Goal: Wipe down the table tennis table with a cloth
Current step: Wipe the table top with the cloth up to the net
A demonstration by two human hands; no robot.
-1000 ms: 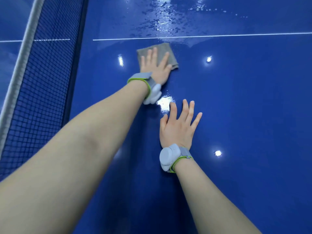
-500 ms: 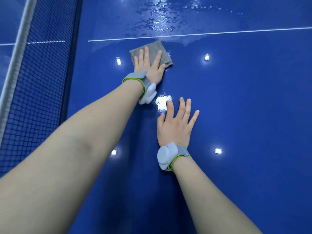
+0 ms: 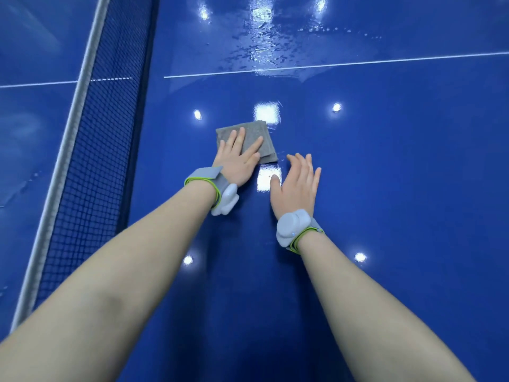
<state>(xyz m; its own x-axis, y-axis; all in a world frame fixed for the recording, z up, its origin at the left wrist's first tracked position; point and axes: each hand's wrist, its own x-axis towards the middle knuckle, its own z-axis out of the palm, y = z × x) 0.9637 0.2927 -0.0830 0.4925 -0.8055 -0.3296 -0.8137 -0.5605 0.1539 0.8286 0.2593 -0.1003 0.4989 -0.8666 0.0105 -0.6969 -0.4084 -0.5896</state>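
A folded grey cloth [image 3: 261,133] lies flat on the glossy blue table tennis table [image 3: 399,175]. My left hand [image 3: 238,158] presses down on the cloth with straight fingers spread over its near left part. Just to its right, my right hand [image 3: 296,184] rests flat on the bare table surface with fingers straight, not touching the cloth. Both wrists wear grey bands with green trim.
The dark net [image 3: 91,175] with its white top band runs along the left side. A white centre line [image 3: 330,66] crosses the table beyond the cloth. Past that line the surface shows wet streaks and droplets [image 3: 261,45].
My left hand has dragged the cloth back toward me, away from the white line, so it now sits close beside my right hand. The right hand stays flat on the table.
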